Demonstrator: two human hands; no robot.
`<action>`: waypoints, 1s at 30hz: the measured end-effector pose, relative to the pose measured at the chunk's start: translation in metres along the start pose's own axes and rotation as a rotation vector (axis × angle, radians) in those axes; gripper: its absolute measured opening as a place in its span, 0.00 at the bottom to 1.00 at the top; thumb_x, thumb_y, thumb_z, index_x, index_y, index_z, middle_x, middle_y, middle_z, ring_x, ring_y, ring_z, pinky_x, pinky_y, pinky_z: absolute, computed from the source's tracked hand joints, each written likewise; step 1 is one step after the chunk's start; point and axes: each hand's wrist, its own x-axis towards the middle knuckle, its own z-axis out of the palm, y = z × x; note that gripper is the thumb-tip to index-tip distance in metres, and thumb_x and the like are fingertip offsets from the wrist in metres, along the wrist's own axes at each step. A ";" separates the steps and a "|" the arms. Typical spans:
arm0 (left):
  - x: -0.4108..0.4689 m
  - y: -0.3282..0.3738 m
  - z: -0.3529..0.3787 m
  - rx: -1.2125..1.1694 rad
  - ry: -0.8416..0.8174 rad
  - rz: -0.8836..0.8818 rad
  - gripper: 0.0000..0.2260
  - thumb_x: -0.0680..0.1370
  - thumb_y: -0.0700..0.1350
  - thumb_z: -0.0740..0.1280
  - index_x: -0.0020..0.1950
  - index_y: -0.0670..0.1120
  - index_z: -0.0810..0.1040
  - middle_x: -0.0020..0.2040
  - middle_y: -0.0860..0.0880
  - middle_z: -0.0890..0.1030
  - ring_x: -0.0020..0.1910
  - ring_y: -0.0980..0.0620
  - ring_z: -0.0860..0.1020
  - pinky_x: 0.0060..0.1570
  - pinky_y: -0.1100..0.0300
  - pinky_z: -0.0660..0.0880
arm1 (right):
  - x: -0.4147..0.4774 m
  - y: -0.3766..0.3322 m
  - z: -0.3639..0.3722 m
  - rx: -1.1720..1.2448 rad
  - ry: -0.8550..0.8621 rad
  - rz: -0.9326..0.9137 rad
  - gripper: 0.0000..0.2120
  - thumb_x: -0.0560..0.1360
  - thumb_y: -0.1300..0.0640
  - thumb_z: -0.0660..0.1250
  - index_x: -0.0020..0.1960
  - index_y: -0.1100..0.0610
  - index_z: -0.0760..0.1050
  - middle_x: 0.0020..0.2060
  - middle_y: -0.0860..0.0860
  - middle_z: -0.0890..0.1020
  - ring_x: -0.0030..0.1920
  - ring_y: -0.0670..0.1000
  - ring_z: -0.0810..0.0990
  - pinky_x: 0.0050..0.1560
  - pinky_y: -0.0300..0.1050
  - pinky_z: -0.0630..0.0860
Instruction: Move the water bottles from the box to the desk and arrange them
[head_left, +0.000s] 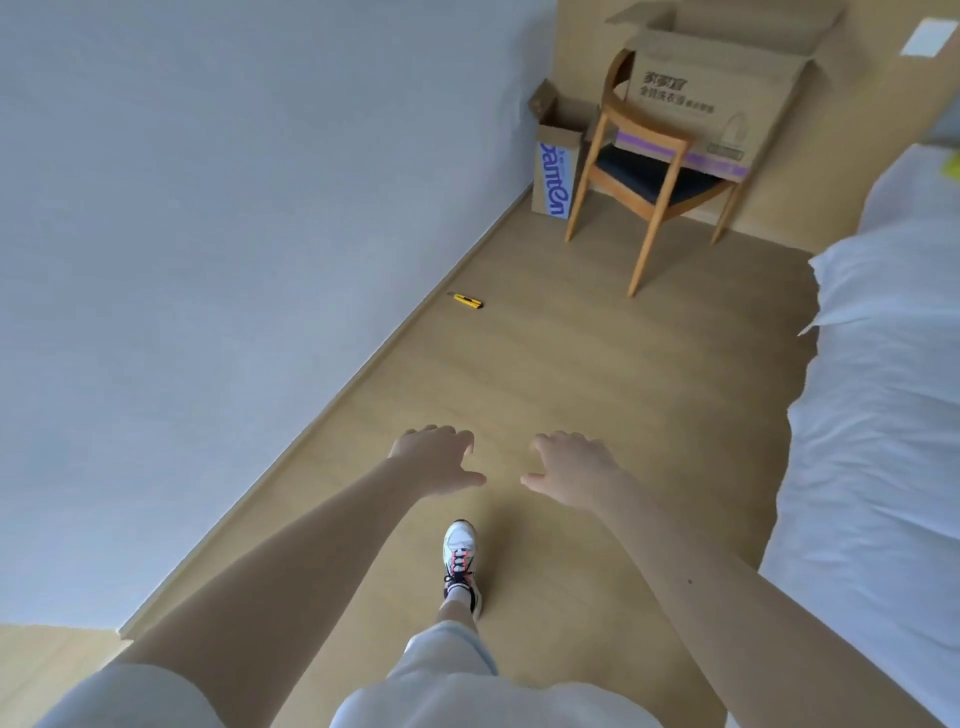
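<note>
Both the left hand (436, 460) and the right hand (569, 467) were stretched out over the floor (571, 364), fingers spread and relaxed, holding nothing, likely because the person was mid-stride toward the far corner with nothing yet to carry. No water bottles or table showed. The open narrow box (558, 171) with blue lettering stood in that corner just beside the wooden chair (649, 176), well apart from both hands, and probably held the bottles, though its inside was hidden. A larger cardboard box (727, 88) sat behind the chair, so I could not tell which one served the task.
</note>
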 end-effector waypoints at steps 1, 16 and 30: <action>0.015 0.002 -0.008 0.014 0.000 0.029 0.23 0.77 0.61 0.62 0.68 0.52 0.69 0.64 0.51 0.74 0.65 0.50 0.69 0.57 0.56 0.63 | 0.007 0.006 -0.005 0.010 0.017 0.031 0.25 0.80 0.42 0.58 0.71 0.56 0.65 0.65 0.55 0.73 0.65 0.57 0.71 0.62 0.52 0.67; 0.213 -0.003 -0.153 0.270 0.042 0.387 0.22 0.78 0.58 0.61 0.69 0.49 0.69 0.65 0.48 0.73 0.65 0.47 0.70 0.61 0.53 0.67 | 0.135 0.062 -0.118 0.092 0.062 0.332 0.27 0.80 0.42 0.58 0.73 0.56 0.63 0.67 0.55 0.72 0.66 0.57 0.71 0.64 0.53 0.70; 0.351 0.026 -0.226 0.308 0.049 0.459 0.21 0.79 0.58 0.61 0.68 0.49 0.70 0.65 0.47 0.73 0.65 0.47 0.70 0.60 0.53 0.67 | 0.239 0.150 -0.179 0.141 0.047 0.390 0.25 0.79 0.42 0.58 0.71 0.55 0.64 0.65 0.55 0.72 0.66 0.58 0.70 0.62 0.53 0.69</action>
